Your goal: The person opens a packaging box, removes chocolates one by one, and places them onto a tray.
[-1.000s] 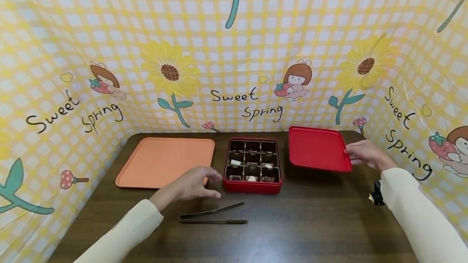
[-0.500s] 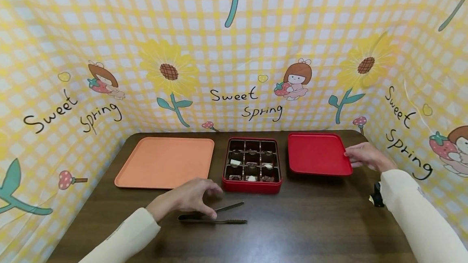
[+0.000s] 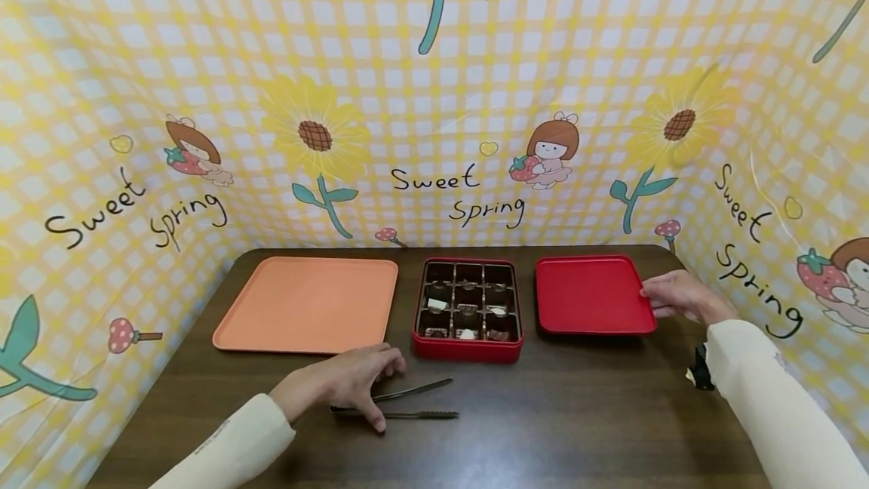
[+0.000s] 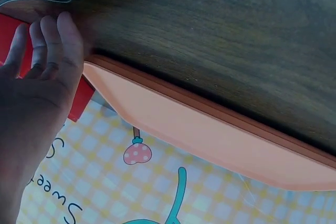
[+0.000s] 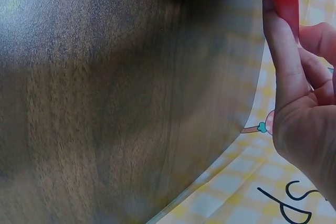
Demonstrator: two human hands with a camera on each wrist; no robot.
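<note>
The red, square, plastic-looking lid [image 3: 591,295] lies just left of your right hand [image 3: 686,298], whose thumb and fingers pinch its edge. It is lower and flatter than a second ago, so setting it down looks nearly finished. Your left hand [image 3: 342,379], fingers spread, has moved away from the red, square, nine-compartment box [image 3: 468,352] and over the V-shaped metal tongs [image 3: 431,415], apparently ungripped.

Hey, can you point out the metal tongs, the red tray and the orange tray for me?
Metal tongs [image 3: 421,415]: head view, on the nearer arm.
Red tray [image 3: 592,294]: head view, on its flat middle.
Orange tray [image 3: 308,304]: head view, on its flat middle.
</note>
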